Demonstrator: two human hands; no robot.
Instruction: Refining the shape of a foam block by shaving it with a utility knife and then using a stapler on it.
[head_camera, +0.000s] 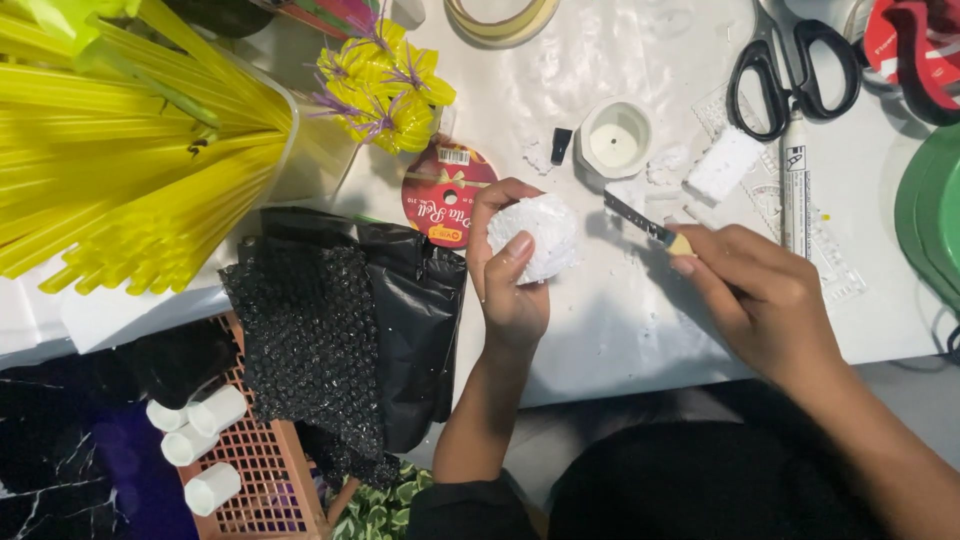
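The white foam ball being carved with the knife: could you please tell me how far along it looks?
Partly shaped. Done: the foam ball is roughly round, and white crumbs and a cut-off foam block lie on the table. In hand: the left hand grips the ball, and the right hand points a utility knife at it. Left: its surface looks rough and faceted.

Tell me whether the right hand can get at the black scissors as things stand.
Probably not at once: the right hand is closed around a cutter. The way to the black scissors looks free, across a white marker lying flat on the table.
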